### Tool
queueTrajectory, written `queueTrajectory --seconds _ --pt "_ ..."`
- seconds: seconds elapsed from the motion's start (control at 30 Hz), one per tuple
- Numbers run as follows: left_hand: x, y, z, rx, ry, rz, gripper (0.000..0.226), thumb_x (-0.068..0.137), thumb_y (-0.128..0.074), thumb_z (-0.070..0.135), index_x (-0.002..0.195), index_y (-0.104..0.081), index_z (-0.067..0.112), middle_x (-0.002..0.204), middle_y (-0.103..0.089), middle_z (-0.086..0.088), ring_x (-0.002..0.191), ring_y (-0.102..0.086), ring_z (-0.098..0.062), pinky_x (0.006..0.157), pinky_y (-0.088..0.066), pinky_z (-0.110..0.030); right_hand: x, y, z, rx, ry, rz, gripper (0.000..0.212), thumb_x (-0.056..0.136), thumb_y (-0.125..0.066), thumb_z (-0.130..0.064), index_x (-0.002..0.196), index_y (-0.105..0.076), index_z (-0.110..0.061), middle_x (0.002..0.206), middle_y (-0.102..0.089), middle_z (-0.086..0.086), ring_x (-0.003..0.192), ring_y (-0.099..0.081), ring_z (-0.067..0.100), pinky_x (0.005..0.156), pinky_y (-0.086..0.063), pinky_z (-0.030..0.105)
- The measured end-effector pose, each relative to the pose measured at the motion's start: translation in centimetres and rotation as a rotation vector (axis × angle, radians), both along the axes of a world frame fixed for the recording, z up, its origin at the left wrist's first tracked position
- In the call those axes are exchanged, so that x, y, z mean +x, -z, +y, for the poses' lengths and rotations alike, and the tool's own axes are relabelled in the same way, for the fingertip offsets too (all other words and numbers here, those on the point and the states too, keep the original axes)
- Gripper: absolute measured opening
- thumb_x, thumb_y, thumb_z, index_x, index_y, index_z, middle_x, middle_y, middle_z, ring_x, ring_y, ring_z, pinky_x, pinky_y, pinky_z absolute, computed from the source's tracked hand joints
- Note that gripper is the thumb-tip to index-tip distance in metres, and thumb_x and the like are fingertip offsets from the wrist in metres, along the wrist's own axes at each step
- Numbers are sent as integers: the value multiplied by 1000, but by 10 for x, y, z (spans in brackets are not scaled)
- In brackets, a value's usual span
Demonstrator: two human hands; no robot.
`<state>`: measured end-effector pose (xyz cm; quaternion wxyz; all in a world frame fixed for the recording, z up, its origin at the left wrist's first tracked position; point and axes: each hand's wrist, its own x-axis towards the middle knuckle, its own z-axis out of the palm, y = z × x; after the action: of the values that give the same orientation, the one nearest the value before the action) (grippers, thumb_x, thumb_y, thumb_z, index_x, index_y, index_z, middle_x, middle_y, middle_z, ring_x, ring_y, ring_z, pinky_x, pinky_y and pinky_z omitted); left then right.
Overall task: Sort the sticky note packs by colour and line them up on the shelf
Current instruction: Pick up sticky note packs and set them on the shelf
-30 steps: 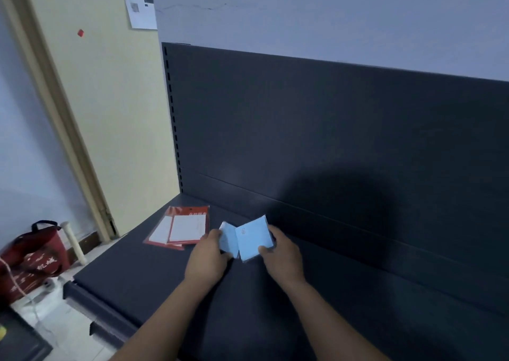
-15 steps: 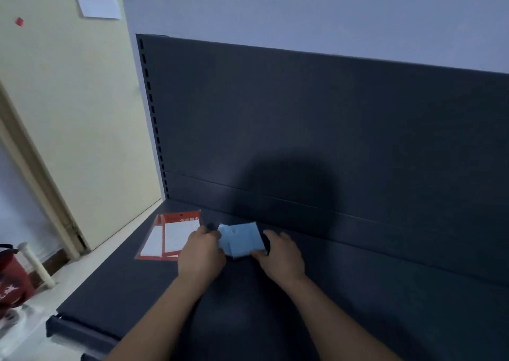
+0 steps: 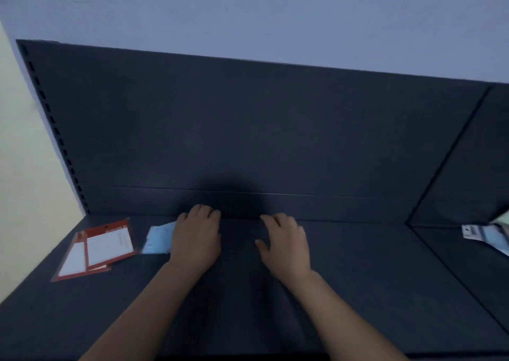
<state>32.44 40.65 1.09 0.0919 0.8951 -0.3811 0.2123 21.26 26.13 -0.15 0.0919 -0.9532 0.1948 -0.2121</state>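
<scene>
Blue packs [image 3: 158, 241], held a second ago, now laid beside red packs [image 3: 96, 250]; left hand [image 3: 197, 239] rests flat on them. Right hand [image 3: 285, 243] released, open, empty. Blue placement judged done.

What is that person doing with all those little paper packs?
A person is sorting sticky note packs on a dark shelf. The left hand rests on a blue pack beside two red packs. The right hand lies flat and empty. More packs wait at the far right.
</scene>
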Motion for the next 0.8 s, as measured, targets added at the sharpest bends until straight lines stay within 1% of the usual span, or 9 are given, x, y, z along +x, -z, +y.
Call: queueTrajectory --seconds 0.13,0.23,0.33,0.47,0.53,0.6,0.67,0.73,0.8 --pt "-44 -12 -41 14 98 -42 44 47 -88 15 86 -71 8 86 -68 -7 88 -67 -29 66 -54 -39 -60 -13 -38 -43 85 -6 54 92 -56 -35 142 -40 -24 133 -46 -3 122 -41 18 103 -30 31" --pt "-85 -19 -74 8 169 -53 44 50 -87 16 90 -71 8 90 -69 -7 93 -67 -30 70 -54 -39 -109 -20 -66 -71 150 -9 56 89 -60 -33 140 -42 -21 136 -47 1 125 -41 21 105 -30 34" --pt "-128 -23 -107 17 235 -43 43 51 -87 17 90 -71 9 90 -68 -6 92 -67 -29 69 -54 -39 -160 -25 -94 -103 226 17 55 87 -62 -33 138 -46 -18 134 -50 5 124 -44 25 103 -33 38" --pt "-183 -26 -148 24 311 -24 37 55 -85 15 87 -69 9 88 -66 -6 87 -64 -27 67 -52 -37 -225 -29 -126 -103 305 49 54 88 -61 -34 137 -46 -18 134 -48 5 125 -42 26 103 -32 39" --pt "-209 -25 -168 20 334 20 33 65 -80 16 94 -67 10 96 -65 -6 94 -62 -27 73 -50 -38 -254 -30 -141 -103 343 61 53 88 -61 -35 136 -45 -19 134 -47 5 125 -41 26 102 -33 39" --pt "-235 -23 -187 -4 358 51 30 79 -69 21 107 -63 12 110 -61 -4 107 -55 -24 84 -45 -38 -282 -32 -157 -106 382 79 53 88 -59 -36 136 -44 -20 134 -46 3 124 -40 26 101 -32 38" --pt "-258 -20 -208 -18 398 43 32 90 -56 26 120 -55 16 122 -53 1 119 -45 -19 92 -38 -33 -308 -32 -172 -103 418 96 53 89 -58 -37 137 -43 -21 135 -45 3 125 -40 25 101 -32 37" --pt "-279 -18 -227 -47 434 67 34 93 -51 28 126 -51 18 129 -48 2 123 -40 -17 96 -35 -31 -332 -32 -187 -91 448 114 53 89 -57 -38 138 -42 -22 136 -44 2 125 -39 25 100 -32 37" --pt "-299 -17 -248 -67 477 90 36 94 -51 28 128 -50 17 131 -48 2 125 -39 -17 98 -34 -30 -353 -31 -202 -75 481 128 54 90 -56 -39 139 -41 -22 136 -44 3 126 -39 25 100 -33 37"
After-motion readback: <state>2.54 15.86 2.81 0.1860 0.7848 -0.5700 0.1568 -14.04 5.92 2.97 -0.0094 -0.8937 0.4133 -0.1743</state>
